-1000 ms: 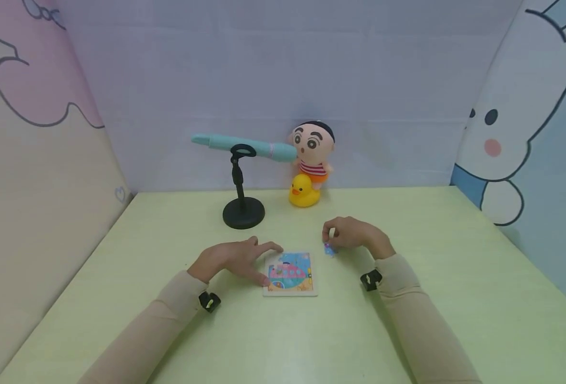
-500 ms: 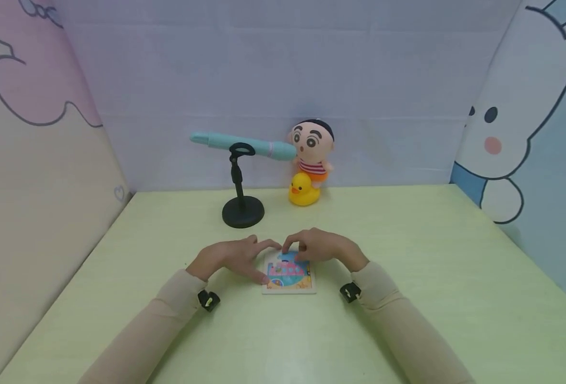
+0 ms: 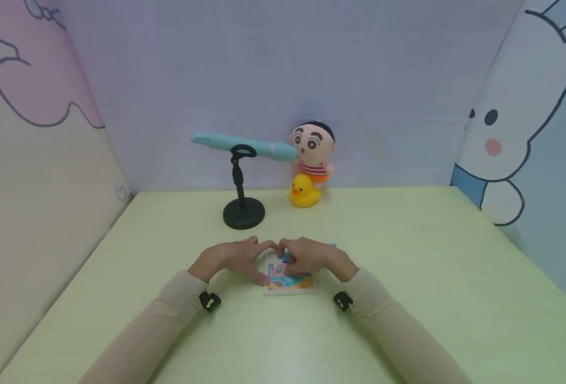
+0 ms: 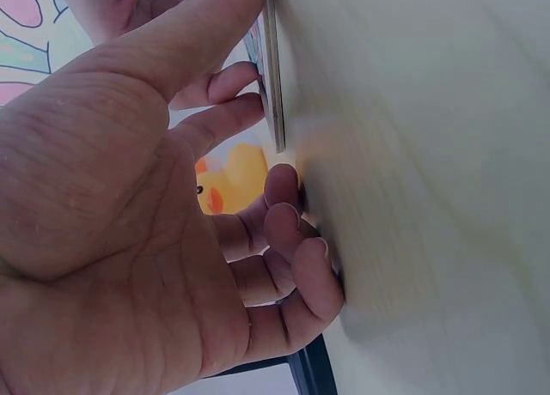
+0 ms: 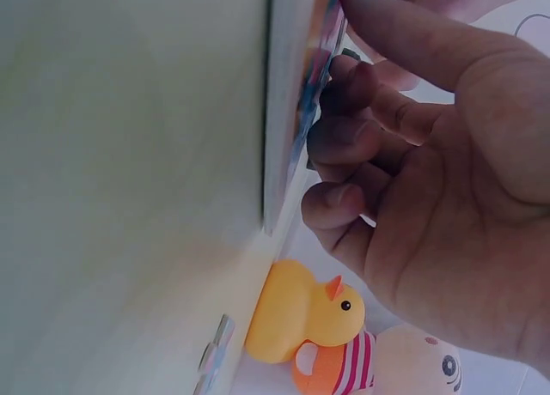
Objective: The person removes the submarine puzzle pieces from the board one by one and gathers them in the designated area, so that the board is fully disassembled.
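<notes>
A square picture puzzle board point(image 3: 289, 292) with a pale frame lies flat on the table. My left hand point(image 3: 237, 258) holds it at its left side, forefinger by the far edge and thumb point(image 4: 193, 34) near the front-left corner. My right hand point(image 3: 311, 255) is bent over the board and hides much of the picture. Between its thumb and curled forefinger is a blue puzzle piece point(image 3: 283, 257) near the top left; the fingertip contact is partly hidden. Small flat loose puzzle pieces point(image 5: 213, 354) lie on the table past the board, mostly behind the right hand in the head view.
A black stand point(image 3: 243, 212) carries a turquoise microphone-like stick point(image 3: 244, 145) at the back. Right of it are a yellow rubber duck point(image 3: 304, 192) and a plush doll point(image 3: 314, 144) against the back cloth. The pale table point(image 3: 407, 298) extends on both sides.
My right hand has moved left from the loose pieces to the board, then slightly further left and nearer me across it. The left hand has stayed at the board's left side.
</notes>
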`<act>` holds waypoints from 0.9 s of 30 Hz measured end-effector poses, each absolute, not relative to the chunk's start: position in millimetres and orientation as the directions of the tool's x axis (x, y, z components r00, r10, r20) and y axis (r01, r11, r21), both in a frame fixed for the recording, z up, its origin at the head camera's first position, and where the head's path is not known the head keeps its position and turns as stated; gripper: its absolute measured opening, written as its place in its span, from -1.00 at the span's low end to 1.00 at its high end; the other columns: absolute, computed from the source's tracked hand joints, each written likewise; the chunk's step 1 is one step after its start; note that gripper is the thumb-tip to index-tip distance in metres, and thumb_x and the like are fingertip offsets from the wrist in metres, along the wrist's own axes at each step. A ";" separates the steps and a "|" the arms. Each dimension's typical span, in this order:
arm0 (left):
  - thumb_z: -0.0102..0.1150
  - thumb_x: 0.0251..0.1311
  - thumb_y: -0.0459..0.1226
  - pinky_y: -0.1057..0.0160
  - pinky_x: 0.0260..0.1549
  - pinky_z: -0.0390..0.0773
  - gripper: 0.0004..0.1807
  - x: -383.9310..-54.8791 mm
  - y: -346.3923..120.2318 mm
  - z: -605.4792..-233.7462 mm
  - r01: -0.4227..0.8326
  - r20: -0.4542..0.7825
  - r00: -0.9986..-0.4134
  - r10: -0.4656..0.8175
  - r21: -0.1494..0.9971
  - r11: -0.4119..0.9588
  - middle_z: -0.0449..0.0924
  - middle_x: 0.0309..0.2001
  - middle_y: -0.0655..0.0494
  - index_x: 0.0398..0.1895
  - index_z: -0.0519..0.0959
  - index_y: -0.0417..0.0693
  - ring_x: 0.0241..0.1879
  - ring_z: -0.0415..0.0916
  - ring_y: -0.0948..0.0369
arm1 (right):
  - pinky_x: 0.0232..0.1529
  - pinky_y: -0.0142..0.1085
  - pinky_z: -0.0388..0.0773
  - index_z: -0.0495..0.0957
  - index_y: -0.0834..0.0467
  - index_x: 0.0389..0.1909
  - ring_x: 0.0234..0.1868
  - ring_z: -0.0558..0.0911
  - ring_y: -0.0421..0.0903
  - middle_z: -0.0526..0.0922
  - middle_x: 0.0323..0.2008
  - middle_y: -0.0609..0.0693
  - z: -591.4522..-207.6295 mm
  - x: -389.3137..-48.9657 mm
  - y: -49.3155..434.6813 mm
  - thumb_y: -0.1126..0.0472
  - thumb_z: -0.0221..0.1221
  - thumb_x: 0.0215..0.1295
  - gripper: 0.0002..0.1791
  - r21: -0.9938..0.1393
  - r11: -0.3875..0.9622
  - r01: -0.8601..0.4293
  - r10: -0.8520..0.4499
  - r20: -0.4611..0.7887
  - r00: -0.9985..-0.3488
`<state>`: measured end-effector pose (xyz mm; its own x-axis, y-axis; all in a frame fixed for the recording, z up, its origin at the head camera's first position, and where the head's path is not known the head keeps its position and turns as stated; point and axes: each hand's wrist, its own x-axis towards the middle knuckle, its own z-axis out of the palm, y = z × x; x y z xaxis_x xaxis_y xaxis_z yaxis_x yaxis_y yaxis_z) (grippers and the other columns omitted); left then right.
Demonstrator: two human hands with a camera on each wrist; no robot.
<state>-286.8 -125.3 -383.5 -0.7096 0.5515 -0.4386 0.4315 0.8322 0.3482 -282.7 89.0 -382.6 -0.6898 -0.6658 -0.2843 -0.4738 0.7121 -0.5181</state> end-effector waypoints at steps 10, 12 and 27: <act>0.37 0.10 0.19 -0.06 0.02 0.45 -0.18 -288.0 -124.4 -385.6 0.442 -0.429 -0.716 0.551 0.332 0.833 0.31 -0.02 -0.03 0.38 0.19 0.38 -0.06 0.42 0.03 | -0.04 -0.19 0.49 0.48 0.07 -0.01 -0.17 0.47 -0.04 0.37 -0.14 0.05 -382.9 -281.4 87.3 0.20 0.35 0.30 -0.69 -0.434 0.728 -0.531 -0.655 -0.208 -0.727; 0.37 0.11 0.20 -0.05 0.01 0.46 -0.19 -287.7 -124.4 -386.3 0.441 -0.432 -0.716 0.549 0.330 0.835 0.32 -0.02 -0.02 0.37 0.19 0.36 -0.07 0.42 0.04 | -0.02 -0.16 0.49 0.50 0.04 -0.09 -0.13 0.46 -0.03 0.33 -0.11 0.05 -383.2 -281.3 87.0 0.22 0.35 0.29 -0.74 -0.429 0.727 -0.536 -0.655 -0.196 -0.730; 0.39 0.10 0.15 -0.10 0.07 0.45 -0.15 -284.2 -123.1 -387.5 0.435 -0.428 -0.716 0.552 0.345 0.832 0.34 0.05 -0.05 0.43 0.19 0.36 -0.02 0.42 0.03 | 0.04 -0.14 0.49 0.55 0.17 -0.01 -0.11 0.48 -0.03 0.50 -0.15 0.05 -385.3 -280.7 87.3 0.23 0.32 0.33 -0.73 -0.372 0.789 -0.490 -0.588 -0.225 -0.777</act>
<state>-284.2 -123.1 -387.5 -0.7158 0.5520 -0.4277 0.4354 0.8316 0.3447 -280.7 87.3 -385.3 -0.7765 -0.5885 -0.2251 -0.4899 0.7886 -0.3715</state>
